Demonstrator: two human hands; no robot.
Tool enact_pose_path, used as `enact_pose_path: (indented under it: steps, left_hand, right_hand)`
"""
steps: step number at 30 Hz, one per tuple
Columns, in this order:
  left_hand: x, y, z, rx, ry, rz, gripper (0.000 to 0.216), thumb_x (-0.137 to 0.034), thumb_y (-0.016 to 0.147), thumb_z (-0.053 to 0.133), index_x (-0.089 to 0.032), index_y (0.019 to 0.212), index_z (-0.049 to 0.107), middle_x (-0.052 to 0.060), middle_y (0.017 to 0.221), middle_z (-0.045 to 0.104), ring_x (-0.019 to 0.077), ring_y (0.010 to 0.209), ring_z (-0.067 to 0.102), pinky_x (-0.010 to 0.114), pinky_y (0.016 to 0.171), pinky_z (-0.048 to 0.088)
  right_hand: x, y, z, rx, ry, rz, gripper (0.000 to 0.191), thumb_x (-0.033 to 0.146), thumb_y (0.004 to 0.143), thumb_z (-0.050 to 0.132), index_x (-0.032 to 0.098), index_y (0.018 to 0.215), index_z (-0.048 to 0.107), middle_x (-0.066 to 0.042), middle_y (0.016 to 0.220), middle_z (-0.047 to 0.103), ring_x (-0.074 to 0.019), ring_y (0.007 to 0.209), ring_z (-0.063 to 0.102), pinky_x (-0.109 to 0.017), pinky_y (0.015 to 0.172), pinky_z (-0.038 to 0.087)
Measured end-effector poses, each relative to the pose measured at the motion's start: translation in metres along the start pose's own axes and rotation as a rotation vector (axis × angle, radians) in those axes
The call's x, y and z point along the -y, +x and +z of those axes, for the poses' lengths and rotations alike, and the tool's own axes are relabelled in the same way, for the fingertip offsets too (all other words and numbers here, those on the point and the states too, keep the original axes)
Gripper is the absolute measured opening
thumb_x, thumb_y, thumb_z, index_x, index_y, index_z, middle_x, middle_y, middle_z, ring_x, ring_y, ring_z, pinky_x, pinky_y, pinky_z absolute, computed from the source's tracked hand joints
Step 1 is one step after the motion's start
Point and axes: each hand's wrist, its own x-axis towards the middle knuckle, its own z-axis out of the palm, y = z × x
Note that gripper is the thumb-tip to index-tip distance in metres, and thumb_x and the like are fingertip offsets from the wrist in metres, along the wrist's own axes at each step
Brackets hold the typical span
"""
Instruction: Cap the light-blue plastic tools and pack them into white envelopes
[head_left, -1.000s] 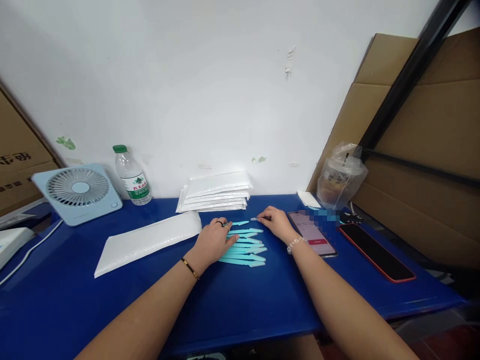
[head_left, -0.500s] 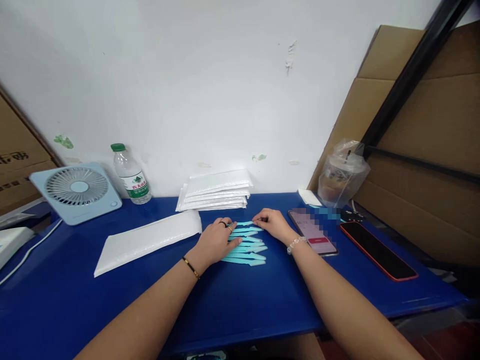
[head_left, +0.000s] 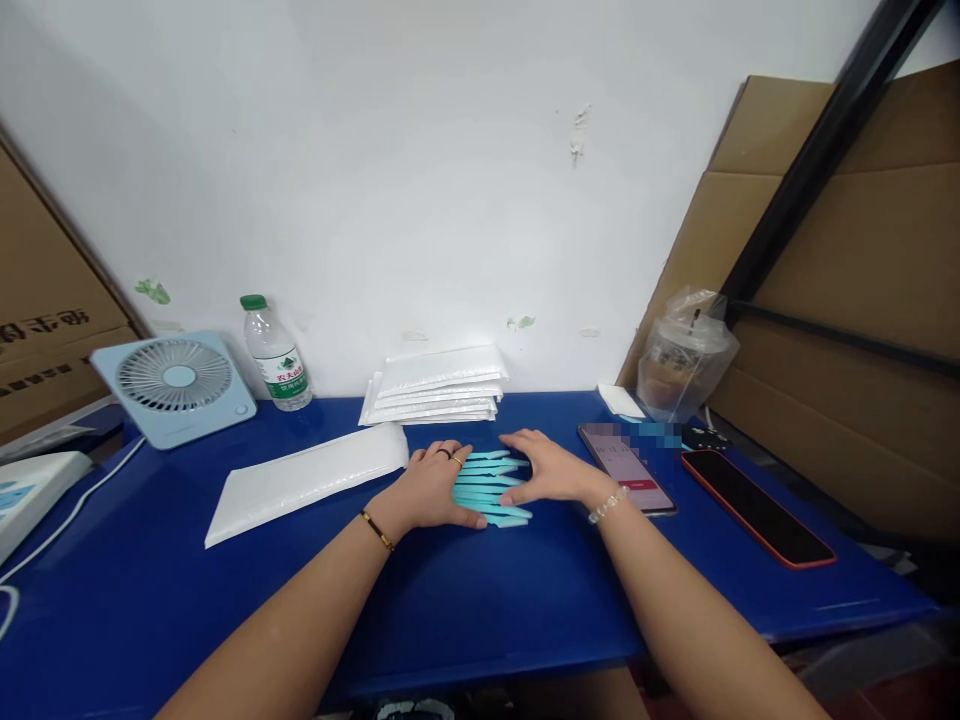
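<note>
Turquoise sticks point(head_left: 480, 489), lined up, between left hand point(head_left: 430, 490) and right hand point(head_left: 553, 471)

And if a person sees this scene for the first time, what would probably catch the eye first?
Probably the row of turquoise strips, bright on the blue table between the left hand and the right hand. Next, perhaps, the pale blue fan at the picture's left and the stack of white envelopes at the table's back edge.
</note>
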Motion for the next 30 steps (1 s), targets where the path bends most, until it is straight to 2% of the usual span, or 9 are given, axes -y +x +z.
enact_pose_path:
  steps: [2,6,9,15,18,23,26,28,30]
  left_hand:
    - [-0.004,-0.002,-0.003,0.007,0.011,0.021,0.081,-0.067,0.061,0.062,-0.021,0.125,0.044,0.012,0.121,0.051,0.0299,0.112,0.044,0.039,0.089,0.038]
    - [-0.016,-0.003,-0.002,0.025,0.072,0.090,0.030,-0.040,0.077,0.057,-0.019,0.099,0.054,0.008,0.097,0.059,0.0230,0.092,0.054,0.031,0.078,0.044]
    - [-0.021,-0.003,0.006,0.019,0.149,0.111,0.014,-0.025,0.080,0.050,-0.016,0.091,0.054,0.008,0.090,0.060,0.0207,0.081,0.056,0.031,0.075,0.045]
    - [-0.025,-0.002,0.012,-0.018,0.242,0.141,0.019,-0.024,0.075,0.055,-0.015,0.091,0.054,0.009,0.092,0.059,0.0225,0.084,0.057,0.032,0.073,0.047]
    - [-0.024,-0.001,0.009,-0.039,0.259,0.143,0.017,-0.023,0.077,0.053,-0.015,0.091,0.054,0.009,0.091,0.060,0.0220,0.082,0.058,0.031,0.072,0.048]
    - [-0.027,0.004,0.007,-0.027,0.278,0.054,0.019,-0.026,0.077,0.052,-0.016,0.093,0.053,0.007,0.082,0.064,0.0233,0.070,0.063,0.032,0.063,0.048]
    - [-0.029,0.004,0.001,-0.049,0.254,0.029,0.023,-0.023,0.078,0.050,-0.017,0.100,0.053,0.007,0.082,0.065,0.0233,0.072,0.064,0.032,0.065,0.047]
    - [-0.024,-0.001,-0.010,-0.077,0.215,0.038,0.043,-0.028,0.074,0.058,-0.019,0.115,0.049,0.008,0.093,0.065,0.0245,0.084,0.063,0.035,0.074,0.045]
    - [-0.009,-0.009,-0.027,-0.125,0.175,0.041,0.088,-0.039,0.058,0.073,-0.022,0.134,0.032,0.012,0.118,0.057,0.0295,0.108,0.054,0.040,0.090,0.039]
  right_hand:
    - [0.015,-0.008,-0.001,0.066,-0.065,-0.040,0.088,0.050,0.053,0.076,0.020,0.130,0.045,-0.011,0.119,0.049,-0.0309,0.111,0.043,-0.041,0.090,0.038]
    - [0.040,-0.011,0.008,0.080,-0.162,-0.064,0.035,0.024,0.067,0.064,0.018,0.101,0.056,-0.007,0.097,0.052,-0.0221,0.091,0.049,-0.030,0.074,0.042]
    - [0.047,-0.006,0.017,0.098,-0.272,-0.072,0.021,0.013,0.069,0.053,0.017,0.089,0.053,-0.007,0.090,0.053,-0.0183,0.078,0.051,-0.027,0.064,0.040]
    - [0.051,-0.004,0.022,0.137,-0.412,-0.069,0.022,0.019,0.068,0.056,0.016,0.088,0.051,-0.010,0.094,0.055,-0.0222,0.085,0.053,-0.030,0.070,0.040]
    - [0.056,-0.004,0.020,0.128,-0.431,-0.036,0.023,0.015,0.070,0.053,0.015,0.092,0.051,-0.010,0.097,0.057,-0.0221,0.085,0.056,-0.030,0.071,0.041]
    - [0.065,-0.001,0.021,0.120,-0.437,0.040,0.023,0.015,0.076,0.049,0.016,0.099,0.050,-0.009,0.094,0.064,-0.0236,0.082,0.061,-0.031,0.068,0.041]
    - [0.066,0.001,0.022,0.115,-0.467,0.063,0.021,0.017,0.080,0.047,0.016,0.101,0.051,-0.010,0.092,0.065,-0.0248,0.082,0.063,-0.031,0.067,0.041]
    - [0.063,0.001,0.022,0.114,-0.483,0.055,0.020,0.018,0.083,0.046,0.017,0.103,0.051,-0.010,0.090,0.066,-0.0248,0.080,0.064,-0.030,0.064,0.040]
    - [0.057,0.002,0.020,0.110,-0.489,0.056,0.016,0.020,0.085,0.044,0.019,0.100,0.050,-0.009,0.088,0.066,-0.0240,0.077,0.064,-0.029,0.061,0.038]
